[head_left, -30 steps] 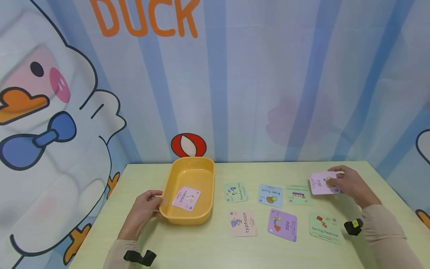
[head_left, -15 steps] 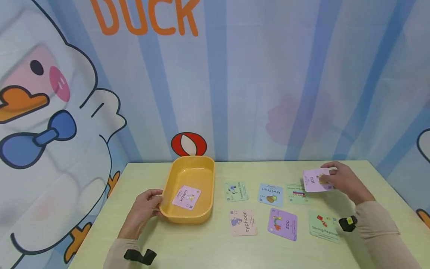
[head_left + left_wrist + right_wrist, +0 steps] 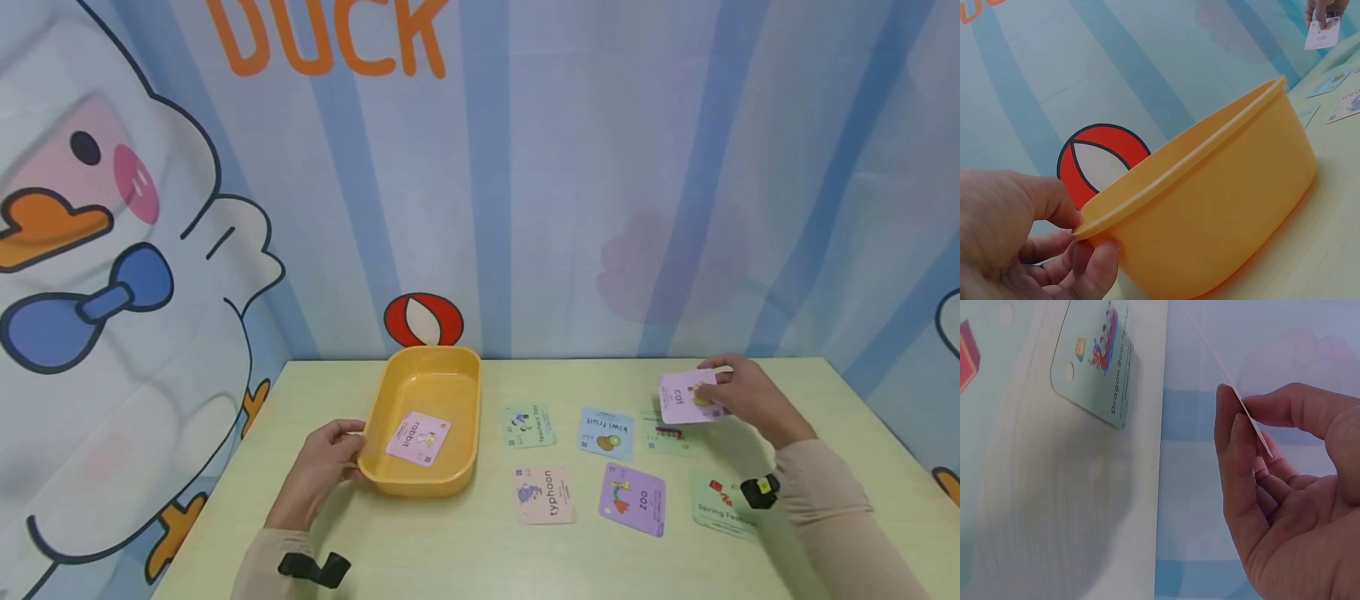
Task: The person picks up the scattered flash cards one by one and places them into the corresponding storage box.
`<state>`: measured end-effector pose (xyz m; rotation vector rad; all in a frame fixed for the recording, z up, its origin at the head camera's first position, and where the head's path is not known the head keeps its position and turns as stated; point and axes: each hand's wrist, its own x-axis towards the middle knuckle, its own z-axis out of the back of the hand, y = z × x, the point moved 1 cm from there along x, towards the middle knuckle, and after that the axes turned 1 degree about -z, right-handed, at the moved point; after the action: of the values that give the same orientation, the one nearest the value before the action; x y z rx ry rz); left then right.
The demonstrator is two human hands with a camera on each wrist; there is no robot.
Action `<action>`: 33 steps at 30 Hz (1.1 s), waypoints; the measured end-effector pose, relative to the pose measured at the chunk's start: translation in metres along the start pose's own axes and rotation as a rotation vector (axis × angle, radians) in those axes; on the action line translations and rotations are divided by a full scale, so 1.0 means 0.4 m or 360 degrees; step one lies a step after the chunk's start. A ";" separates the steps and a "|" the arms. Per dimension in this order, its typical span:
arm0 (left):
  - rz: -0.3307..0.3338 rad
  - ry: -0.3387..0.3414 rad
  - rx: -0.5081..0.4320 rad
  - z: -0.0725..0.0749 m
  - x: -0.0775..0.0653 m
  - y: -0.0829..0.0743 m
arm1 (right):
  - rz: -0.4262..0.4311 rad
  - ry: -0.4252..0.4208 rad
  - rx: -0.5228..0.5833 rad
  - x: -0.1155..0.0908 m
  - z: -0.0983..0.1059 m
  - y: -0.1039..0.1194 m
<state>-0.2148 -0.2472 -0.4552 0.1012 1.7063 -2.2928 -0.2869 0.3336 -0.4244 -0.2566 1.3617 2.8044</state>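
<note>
My right hand pinches a pink card marked "cat" between thumb and fingers, raised above the table at the back right. In the right wrist view the card shows edge-on. Below it lies the green Dragon Boat Festival card, partly covered by the cat card in the head view. At the left, my left hand pinches the near-left rim of a yellow plastic basin; the left wrist view shows thumb and fingers on the rim. A pink "rabbit" card lies in the basin.
Face up on the table lie the Teachers' Day card, kiwi fruit card, typhoon card, zoo card and Spring Festival card, the last partly hidden by the right wrist's black strap. A printed curtain hangs behind.
My right hand has carried the cat card to the left, from right of the Dragon Boat Festival card to over it. My left hand stays at the basin's rim.
</note>
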 end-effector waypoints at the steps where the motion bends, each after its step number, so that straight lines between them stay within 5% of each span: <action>1: 0.0000 0.0000 -0.0001 0.000 0.000 0.000 | 0.0002 0.0001 0.0002 0.000 -0.003 0.003; 33: -0.0019 -0.0004 -0.0011 0.000 -0.001 0.002 | 0.0062 0.0016 0.0185 0.026 -0.092 0.085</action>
<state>-0.2142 -0.2474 -0.4558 0.0865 1.7183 -2.2943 -0.2947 0.2829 -0.4218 -0.2451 1.5416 2.7455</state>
